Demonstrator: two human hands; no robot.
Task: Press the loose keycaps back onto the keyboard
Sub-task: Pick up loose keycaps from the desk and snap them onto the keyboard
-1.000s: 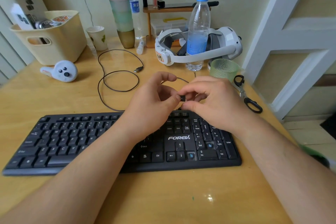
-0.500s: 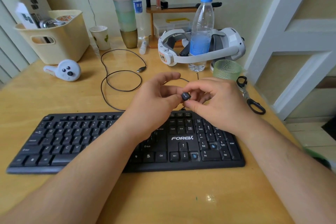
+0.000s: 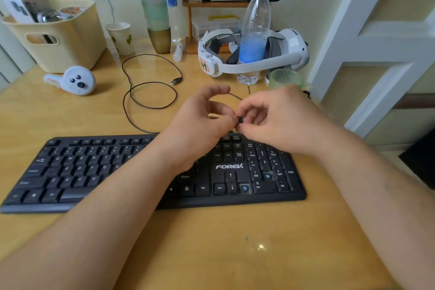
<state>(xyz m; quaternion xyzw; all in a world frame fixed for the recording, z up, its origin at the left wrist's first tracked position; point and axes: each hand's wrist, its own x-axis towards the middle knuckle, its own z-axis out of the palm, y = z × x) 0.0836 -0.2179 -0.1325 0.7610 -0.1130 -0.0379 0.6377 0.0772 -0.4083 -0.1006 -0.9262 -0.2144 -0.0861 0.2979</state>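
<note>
- A small black keycap (image 3: 240, 120) is held in the air just above the back edge of the keyboard (image 3: 150, 172), over its right-hand part, and is not seated yet.
- The right hand (image 3: 277, 120) pinches the keycap between curled fingertips; the left hand (image 3: 202, 122) meets it from the other side with curled fingers that also touch the cap, though how firmly it grips is hard to tell.
- On the keyboard, two sockets show bare blue stems: one just right of the down-arrow key (image 3: 244, 188) and one in the number pad (image 3: 267, 175).
- Judging by this, at least two caps are left to press on, the held one among them; the rest of the visible keys look fitted, though the forearms hide part of the middle.
- Behind the keyboard, on the table (image 3: 235, 254), lie a looped black cable (image 3: 150, 92), a white controller (image 3: 73, 80), a water bottle (image 3: 254, 30) and a white headset (image 3: 277, 54).
</note>
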